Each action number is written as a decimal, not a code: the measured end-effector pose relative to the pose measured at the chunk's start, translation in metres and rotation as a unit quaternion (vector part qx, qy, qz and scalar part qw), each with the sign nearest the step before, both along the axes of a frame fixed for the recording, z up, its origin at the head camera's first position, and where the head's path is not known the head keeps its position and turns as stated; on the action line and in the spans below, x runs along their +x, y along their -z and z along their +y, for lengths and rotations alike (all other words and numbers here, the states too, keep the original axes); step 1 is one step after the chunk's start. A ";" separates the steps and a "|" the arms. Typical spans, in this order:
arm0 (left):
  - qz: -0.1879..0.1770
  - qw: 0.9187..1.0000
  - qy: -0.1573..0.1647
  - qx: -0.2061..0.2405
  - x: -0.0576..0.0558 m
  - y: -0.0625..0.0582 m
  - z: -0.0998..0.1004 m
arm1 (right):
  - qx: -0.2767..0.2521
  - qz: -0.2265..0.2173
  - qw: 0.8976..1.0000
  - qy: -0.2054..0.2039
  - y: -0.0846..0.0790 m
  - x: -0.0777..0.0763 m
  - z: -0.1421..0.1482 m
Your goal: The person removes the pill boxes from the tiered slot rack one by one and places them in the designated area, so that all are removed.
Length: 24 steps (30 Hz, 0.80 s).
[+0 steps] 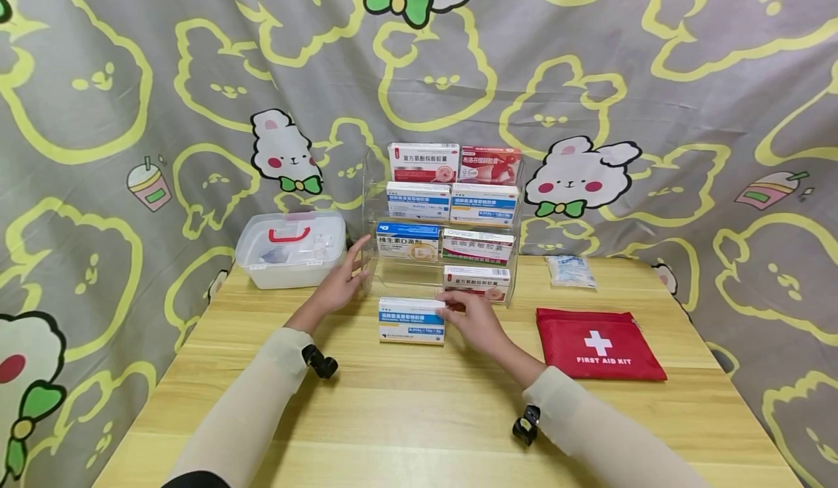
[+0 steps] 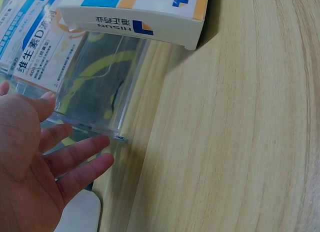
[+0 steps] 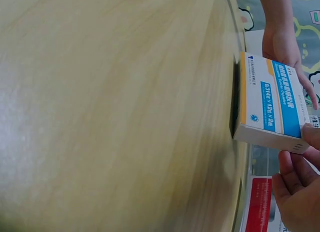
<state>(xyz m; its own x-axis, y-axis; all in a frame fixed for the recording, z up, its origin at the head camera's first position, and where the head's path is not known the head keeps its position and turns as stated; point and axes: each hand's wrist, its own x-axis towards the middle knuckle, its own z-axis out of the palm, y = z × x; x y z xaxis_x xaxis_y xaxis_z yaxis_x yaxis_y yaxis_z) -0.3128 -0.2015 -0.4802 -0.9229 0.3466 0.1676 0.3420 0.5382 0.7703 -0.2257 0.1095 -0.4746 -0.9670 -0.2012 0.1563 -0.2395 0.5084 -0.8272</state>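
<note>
L arm (image 1: 252, 401) reaches fwd + inward from bottom L of head view, R arm (image 1: 599, 422) fwd + inward from bottom R. Both in long pale sleeves, cuffs ending short of the hands, wrists bare. L hand (image 1: 337, 289) is a bit further fwd than R; the two are apart, not touching. L wrist cam: palm side visible, L fingers (image 2: 82, 154) spread, nearly straight w/ slight bend, thumb apart from them. R hand (image 1: 474, 322) turns inward, pinching, thumb opp. the fingers; R wrist cam: R fingers (image 3: 290, 169) bent, hand partly cut off at frame edge.
</note>
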 end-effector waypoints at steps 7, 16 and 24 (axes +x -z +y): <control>-0.001 1.000 -0.002 0.000 0.000 0.000 0.001 | -0.004 0.006 1.000 -0.005 0.004 -0.002 0.000; -0.008 1.000 -0.003 -0.002 0.000 0.001 0.000 | -0.007 -0.011 1.000 -0.018 0.011 -0.005 0.001; -0.004 1.000 -0.004 -0.006 0.000 0.001 0.000 | 0.018 -0.025 0.999 -0.039 0.020 -0.009 0.001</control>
